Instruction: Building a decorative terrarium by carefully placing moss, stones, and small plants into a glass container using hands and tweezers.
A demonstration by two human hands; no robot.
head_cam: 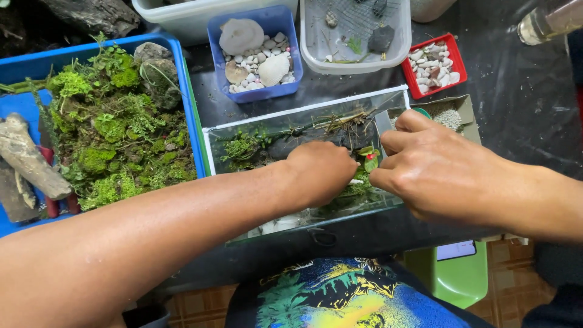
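Note:
A small glass tank with white-edged rims sits on the dark table, holding moss, twigs and a dark stone. My left hand reaches down inside it, fingers curled among the greenery. Just to its right my right hand leans over the tank's right end, fingers pinched near a small plant with green leaves and a red spot. Whether either hand grips the plant is hidden by the fingers.
A blue tray of moss, rocks and driftwood lies to the left. Behind stand a blue tub of shells and pebbles, a clear tub, a red box of pebbles and a grey gravel tray. A green stool sits below right.

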